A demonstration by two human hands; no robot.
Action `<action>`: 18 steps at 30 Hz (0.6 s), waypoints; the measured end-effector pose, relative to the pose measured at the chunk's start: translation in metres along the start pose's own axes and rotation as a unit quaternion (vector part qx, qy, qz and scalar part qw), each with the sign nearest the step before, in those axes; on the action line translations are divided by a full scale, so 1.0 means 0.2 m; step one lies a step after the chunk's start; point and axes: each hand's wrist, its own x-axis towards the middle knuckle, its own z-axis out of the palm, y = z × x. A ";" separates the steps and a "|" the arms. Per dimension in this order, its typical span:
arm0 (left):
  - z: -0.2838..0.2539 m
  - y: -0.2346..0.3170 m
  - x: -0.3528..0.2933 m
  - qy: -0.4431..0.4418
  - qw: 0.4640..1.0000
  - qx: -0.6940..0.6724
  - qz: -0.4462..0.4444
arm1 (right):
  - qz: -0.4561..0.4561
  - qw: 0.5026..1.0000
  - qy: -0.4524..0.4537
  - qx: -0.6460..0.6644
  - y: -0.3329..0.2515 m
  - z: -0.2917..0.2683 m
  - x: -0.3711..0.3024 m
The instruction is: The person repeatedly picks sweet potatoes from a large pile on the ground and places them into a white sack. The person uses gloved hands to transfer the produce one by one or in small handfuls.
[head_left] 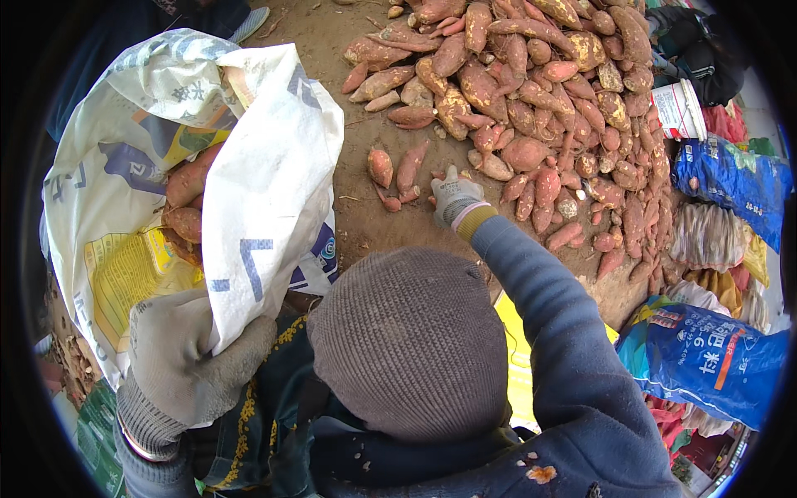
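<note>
My left hand (187, 357), in a grey work glove, is closed on the rim of a white woven sack (270, 178) at the left. The sack's mouth gapes, and sweet potatoes (184, 222) show inside. On the far side of the ground my right hand (455, 196), also gloved, reaches out with fingers apart and nothing seen in them. Just left of it, a few loose sweet potatoes (408, 168) lie on the soil. A large heap of sweet potatoes (540, 108), reddish and dusted with soil, spreads to its right.
A grey knit hat (407, 340) covers much of the lower middle, between the arms. Blue printed sacks (706, 357), a white bucket (679, 110) and stacked folded bags (706, 236) line the right side. A yellow sheet (516, 365) lies under my right arm. A shoe (250, 25) shows at the top left.
</note>
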 end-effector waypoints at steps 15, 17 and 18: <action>0.01 -0.03 -0.01 -0.004 0.989 0.116 0.093 | -0.329 0.598 0.368 0.631 0.11 -0.62 -0.52; 0.03 -0.02 -0.02 -0.001 0.984 0.156 0.089 | -0.438 0.535 0.518 0.503 -0.02 -0.87 -0.71; 0.04 -0.01 -0.01 -0.002 0.983 0.155 0.095 | -0.481 0.497 0.493 0.528 -0.09 -0.99 -0.81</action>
